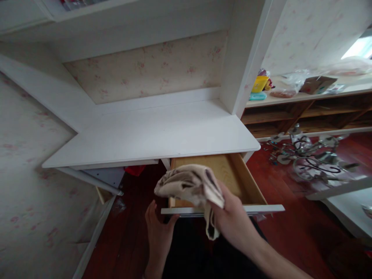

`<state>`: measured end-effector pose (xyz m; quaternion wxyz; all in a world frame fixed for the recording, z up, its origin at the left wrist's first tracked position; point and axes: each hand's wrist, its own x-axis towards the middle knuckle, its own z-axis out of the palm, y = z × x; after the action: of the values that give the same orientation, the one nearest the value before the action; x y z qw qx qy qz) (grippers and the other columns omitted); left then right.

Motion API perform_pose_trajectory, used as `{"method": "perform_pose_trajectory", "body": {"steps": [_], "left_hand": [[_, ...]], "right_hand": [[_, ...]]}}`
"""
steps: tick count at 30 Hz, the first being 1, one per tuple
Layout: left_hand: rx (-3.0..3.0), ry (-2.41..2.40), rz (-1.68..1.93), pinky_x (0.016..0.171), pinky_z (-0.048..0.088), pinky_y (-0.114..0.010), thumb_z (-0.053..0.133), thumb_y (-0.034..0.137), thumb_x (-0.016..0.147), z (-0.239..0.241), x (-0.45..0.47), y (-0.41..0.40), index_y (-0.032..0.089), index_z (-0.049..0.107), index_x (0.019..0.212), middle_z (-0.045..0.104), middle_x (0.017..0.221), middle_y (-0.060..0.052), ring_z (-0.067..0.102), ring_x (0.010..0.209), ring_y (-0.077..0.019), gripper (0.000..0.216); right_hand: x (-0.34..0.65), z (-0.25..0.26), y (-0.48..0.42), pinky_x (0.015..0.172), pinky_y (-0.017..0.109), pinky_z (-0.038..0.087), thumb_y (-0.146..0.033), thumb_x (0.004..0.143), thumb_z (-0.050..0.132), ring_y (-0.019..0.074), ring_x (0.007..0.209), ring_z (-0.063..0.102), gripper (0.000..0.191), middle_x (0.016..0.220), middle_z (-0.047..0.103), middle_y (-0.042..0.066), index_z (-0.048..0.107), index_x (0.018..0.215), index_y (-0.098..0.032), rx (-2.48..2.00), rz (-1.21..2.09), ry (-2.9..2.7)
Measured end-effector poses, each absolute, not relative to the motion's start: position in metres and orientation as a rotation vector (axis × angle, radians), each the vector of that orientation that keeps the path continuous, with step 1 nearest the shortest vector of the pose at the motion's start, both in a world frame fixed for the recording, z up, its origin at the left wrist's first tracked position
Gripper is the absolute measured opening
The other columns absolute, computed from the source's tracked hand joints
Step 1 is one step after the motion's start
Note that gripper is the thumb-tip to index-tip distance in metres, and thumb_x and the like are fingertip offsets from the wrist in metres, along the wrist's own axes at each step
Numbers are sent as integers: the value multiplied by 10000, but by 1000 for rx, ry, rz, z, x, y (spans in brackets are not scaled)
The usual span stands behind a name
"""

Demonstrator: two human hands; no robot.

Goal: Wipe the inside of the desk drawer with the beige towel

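Right hand [232, 221] grips bunched beige cloth [190, 186] over open wooden drawer [250, 186]. Left hand [158, 232], fingers loosely spread, touches drawer front.

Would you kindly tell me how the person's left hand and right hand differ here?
The right hand grips a crumpled beige cloth; the left hand holds nothing, its fingers spread at the drawer front. The right hand reaches over the drawer front, the left hand lies below it. Both are bare and close to the open drawer.
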<state>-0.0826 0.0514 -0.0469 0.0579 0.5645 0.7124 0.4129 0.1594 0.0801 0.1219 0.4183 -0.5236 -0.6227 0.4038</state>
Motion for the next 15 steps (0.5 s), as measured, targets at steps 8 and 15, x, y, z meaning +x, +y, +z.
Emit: {"method": "perform_pose_trajectory", "body": {"steps": [8,15], "left_hand": [[2349,2221,1020,1119,260,-656,569,482,904,-16,-66,130,130,436,1404,482,1410,-214,420,1340,-362,626],[2659,2195,653,1150,140,-682,558,409,919,23,-62,195,201,429,1451,380,1532,-169,302,1433,-363,585]], "right_hand": [[236,114,67,769,445,617,-301,747,774,339,903,726,650,1034,746,164,545,1327,-117,-1386,1543,-215],[258,81,59,822,427,613,-86,740,740,307,867,738,592,1000,762,138,588,1310,-134,-1234,1558,278]]}}
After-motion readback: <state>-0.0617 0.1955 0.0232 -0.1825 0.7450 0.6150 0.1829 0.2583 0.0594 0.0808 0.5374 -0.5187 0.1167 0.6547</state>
